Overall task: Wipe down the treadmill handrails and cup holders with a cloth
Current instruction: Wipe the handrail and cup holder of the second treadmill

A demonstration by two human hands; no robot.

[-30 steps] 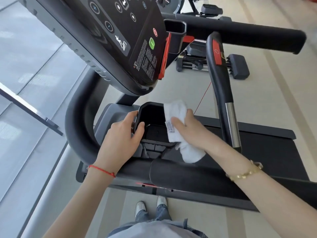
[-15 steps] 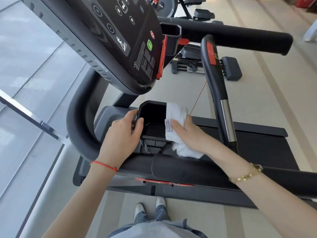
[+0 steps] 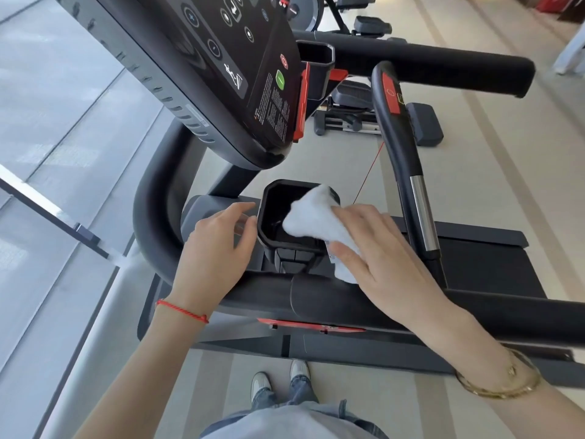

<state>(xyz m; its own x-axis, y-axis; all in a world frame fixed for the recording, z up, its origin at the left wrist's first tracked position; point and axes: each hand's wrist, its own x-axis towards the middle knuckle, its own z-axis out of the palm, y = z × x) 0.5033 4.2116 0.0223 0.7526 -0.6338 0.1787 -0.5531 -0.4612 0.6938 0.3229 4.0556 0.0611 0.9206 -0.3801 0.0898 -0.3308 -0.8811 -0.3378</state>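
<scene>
A big black treadmill (image 3: 474, 248) fills the middle of the view. Its console (image 3: 221, 68) tilts across the top, with round buttons, a green button and a red one. A thick black handrail (image 3: 348, 299) runs across the front, close to the person, and bends up on the left. A second handrail (image 3: 427, 63) runs across the far side. A thinner bar (image 3: 402, 147) with a red patch and a shiny metal part stands up on the right.

Under the console sits a black cup holder (image 3: 272, 213). It is a deep, boxy cup, open at the top.

A white cloth (image 3: 316, 217) lies over the right edge of the cup holder, and part of it dips inside.

The right hand (image 3: 386, 258) lies flat on the cloth and presses it against the cup holder. Its fingers are nearly straight and the thumb lies along the cloth's near side. A gold bracelet (image 3: 500, 381) is on that wrist.

The left hand (image 3: 215, 248) rests against the left side of the cup holder. Its fingers bend only a little and wrap round nothing. A red string (image 3: 183, 312) is tied on that wrist.

Two pale shoes (image 3: 278, 378) stand on the floor (image 3: 506, 172) below.
</scene>
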